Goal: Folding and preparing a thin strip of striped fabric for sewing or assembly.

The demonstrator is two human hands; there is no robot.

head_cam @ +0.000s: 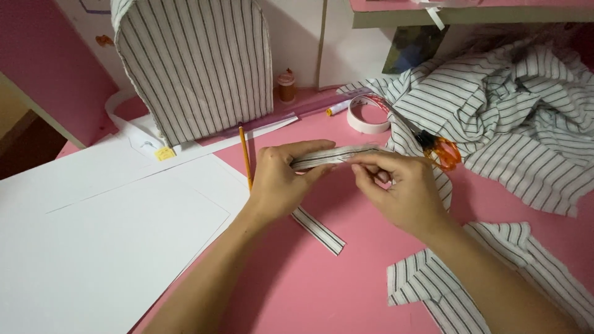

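Pinching a folded striped fabric strip (334, 156) with my left hand (278, 182) and right hand (402, 192), scissors (442, 151) at 2 o'clock.

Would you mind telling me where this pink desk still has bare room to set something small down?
Bare pink desk lies in front, between the white paper sheets and the striped fabric pieces. The sheets are flat and bare too. Crowded: the right, under the striped cloth heap and scissors, and the back, with tape roll, thread spool and pencil.

Soft striped cloth strip (337, 154), matt white paper sheets (105, 241), smooth matt pink tabletop (322, 284).
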